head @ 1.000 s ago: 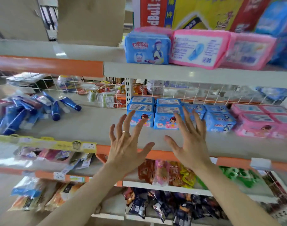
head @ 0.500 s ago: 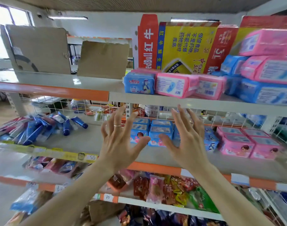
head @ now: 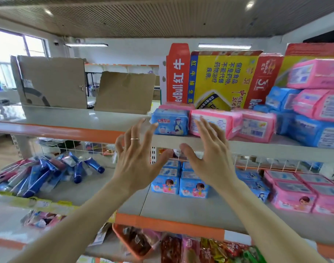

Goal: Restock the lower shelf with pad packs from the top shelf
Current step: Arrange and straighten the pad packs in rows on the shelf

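Both forearms are bare, and the left hand [head: 136,164] wears a thin ring [head: 134,139].

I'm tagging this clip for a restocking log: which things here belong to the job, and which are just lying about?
Part of the job:
- blue pad pack and pink pad packs on the top shelf
- lower shelf with blue packs
- left hand, right hand, both open

Lying about:
- blue tubes
- cardboard sheets
- Red Bull carton
- snack packets

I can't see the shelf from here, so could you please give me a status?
Left hand and right hand open, empty. Blue pad pack on top shelf, ungrasped. Nothing in the way.
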`<state>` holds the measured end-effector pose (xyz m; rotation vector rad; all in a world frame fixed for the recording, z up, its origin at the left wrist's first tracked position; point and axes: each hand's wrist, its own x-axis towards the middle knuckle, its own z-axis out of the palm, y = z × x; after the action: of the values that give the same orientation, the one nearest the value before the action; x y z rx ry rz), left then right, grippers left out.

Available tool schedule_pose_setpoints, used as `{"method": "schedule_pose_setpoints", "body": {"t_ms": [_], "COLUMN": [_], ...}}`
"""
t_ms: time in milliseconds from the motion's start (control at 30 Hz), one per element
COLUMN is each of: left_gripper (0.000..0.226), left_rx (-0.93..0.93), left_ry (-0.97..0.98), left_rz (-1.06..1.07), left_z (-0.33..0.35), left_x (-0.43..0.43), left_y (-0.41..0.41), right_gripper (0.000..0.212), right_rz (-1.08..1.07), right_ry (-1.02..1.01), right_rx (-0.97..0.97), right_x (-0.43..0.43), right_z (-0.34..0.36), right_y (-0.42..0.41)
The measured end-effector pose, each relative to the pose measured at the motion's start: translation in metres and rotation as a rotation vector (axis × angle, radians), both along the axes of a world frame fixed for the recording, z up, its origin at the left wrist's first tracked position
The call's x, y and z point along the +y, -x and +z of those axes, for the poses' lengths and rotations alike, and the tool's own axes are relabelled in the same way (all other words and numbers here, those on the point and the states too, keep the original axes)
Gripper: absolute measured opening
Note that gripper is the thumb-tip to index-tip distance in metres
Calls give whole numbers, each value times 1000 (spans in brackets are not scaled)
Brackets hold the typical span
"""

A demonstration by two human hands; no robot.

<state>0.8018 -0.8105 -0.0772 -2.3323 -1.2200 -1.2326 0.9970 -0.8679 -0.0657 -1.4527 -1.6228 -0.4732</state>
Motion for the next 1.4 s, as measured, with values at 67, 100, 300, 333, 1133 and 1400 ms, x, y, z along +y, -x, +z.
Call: {"method": "schedule_pose_setpoints", "body": {"t_ms": [67,100,300,333,1133,1400], "left_gripper": [82,83,76,72,38,33], "left_rx": [-11,-17,-20,-24,-689,-774], "left_ry": [25,42,196,223,73,295], "left_rz": [-7,-10,-93,-121,-454,-440], "left_z": [9,13,32,32,14,-35], "left_x": [20,30,74,82,-8,-91], "left_y": [0,0,-10,-12,0,-20], "right_gripper": [77,74,70,70,48,25], "right_rz": [-14,-37,-177,-184,301,460], "right_ry": [47,75,233,243,-212,-116], "right_rx": [18,34,121,123,400,658], "right_x": [15,23,63,68,-12,-88], "right_z": [11,15,26,26,-3,-45], "right_y": [4,5,13,13,1,-11]}}
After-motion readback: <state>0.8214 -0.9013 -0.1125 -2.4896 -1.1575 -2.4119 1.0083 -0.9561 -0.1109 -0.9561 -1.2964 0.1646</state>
